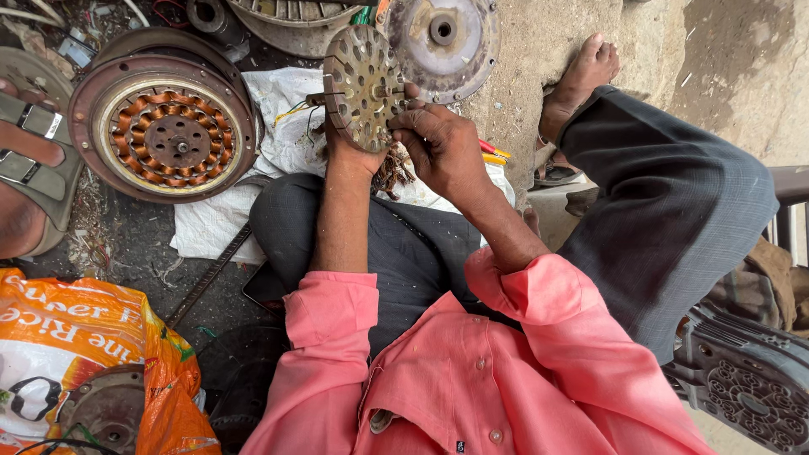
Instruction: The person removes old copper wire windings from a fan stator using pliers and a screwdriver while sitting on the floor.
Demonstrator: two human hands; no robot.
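My left hand grips the lower edge of a round slotted metal stator core and holds it upright over my lap. A tangle of old copper wire hangs below it. My right hand is at the core's right rim, with the fingertips pinched at a slot there. I cannot tell what the fingertips pinch. I wear a pink shirt and dark trousers, and my bare right foot rests on the concrete.
A fan motor housing with copper windings lies at the left on the ground. A metal cover plate lies behind the core. White cloth is spread below. An orange sack sits front left. Another person's sandalled foot is at far left.
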